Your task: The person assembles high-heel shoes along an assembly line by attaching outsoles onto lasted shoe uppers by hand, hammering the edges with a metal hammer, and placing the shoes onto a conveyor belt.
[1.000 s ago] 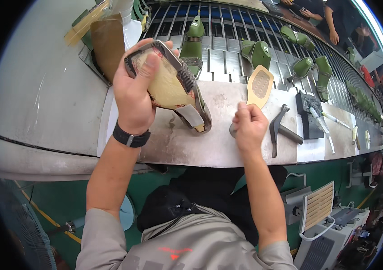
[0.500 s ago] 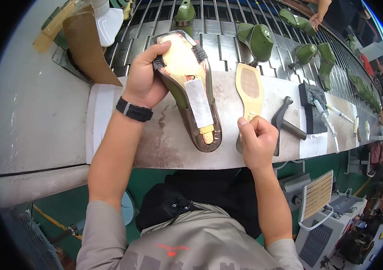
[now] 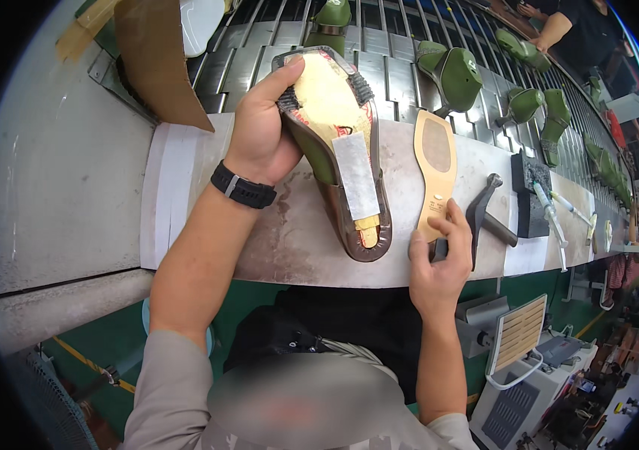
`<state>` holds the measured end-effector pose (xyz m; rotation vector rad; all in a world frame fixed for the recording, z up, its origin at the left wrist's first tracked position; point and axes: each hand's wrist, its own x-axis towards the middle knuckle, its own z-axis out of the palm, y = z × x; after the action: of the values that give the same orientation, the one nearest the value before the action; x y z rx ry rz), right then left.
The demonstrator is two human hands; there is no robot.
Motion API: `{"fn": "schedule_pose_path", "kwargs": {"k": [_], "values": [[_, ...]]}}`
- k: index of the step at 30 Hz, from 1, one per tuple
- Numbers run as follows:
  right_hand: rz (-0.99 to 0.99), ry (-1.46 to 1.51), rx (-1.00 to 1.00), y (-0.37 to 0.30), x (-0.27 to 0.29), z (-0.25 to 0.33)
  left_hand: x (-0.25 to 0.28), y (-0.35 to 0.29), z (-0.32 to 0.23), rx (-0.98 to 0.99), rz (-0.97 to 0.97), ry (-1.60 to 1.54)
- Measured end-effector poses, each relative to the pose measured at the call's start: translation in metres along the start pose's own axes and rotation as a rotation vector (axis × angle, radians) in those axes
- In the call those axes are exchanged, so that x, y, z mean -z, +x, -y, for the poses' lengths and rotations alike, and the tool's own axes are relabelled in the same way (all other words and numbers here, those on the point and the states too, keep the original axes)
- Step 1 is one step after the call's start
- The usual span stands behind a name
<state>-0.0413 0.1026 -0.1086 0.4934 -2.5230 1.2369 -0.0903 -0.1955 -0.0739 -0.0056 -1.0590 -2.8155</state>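
My left hand [image 3: 265, 131] is closed around the forefoot of a brown shoe [image 3: 334, 219] on a green last, bottom side up. Its thumb presses on the pale yellow underside, and a white strip [image 3: 356, 176] lies lengthwise over the shank. The heel end points toward me, above the table. To the right lies a tan shoe sole [image 3: 426, 177] with a brown oval patch. My right hand [image 3: 443, 274] is at its narrow heel end, thumb and fingers spread apart, fingertips at or over the edge. A dark thing beneath that hand is mostly hidden.
A hammer [image 3: 482, 210] lies right of the sole, beside a black block [image 3: 531, 191] and syringe-like tubes [image 3: 550, 214]. Green shoe lasts [image 3: 452, 75] stand on the slatted metal conveyor [image 3: 379, 75]. A brown board [image 3: 156, 67] rises at left. Another person [image 3: 563, 34] is at far right.
My right hand has gone from a closed fist to spread fingers at the sole's heel end. The view has shifted slightly; my left hand still grips the shoe.
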Motion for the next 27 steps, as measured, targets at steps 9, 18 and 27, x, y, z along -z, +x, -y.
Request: {"fn": "schedule_pose_path", "kwargs": {"k": [9, 18, 27], "values": [[-0.111, 1.023, -0.555, -0.126, 0.077, 0.02, -0.017, -0.009, -0.002, -0.029, 0.058, 0.031], [0.121, 1.006, -0.797, -0.095, 0.055, 0.017, -0.062, -0.044, -0.01, -0.11, 0.261, 0.089], [0.525, 0.905, -0.115, -0.011, 0.083, 0.115, -0.12, -0.093, -0.018, -0.025, 0.347, 0.282]]}}
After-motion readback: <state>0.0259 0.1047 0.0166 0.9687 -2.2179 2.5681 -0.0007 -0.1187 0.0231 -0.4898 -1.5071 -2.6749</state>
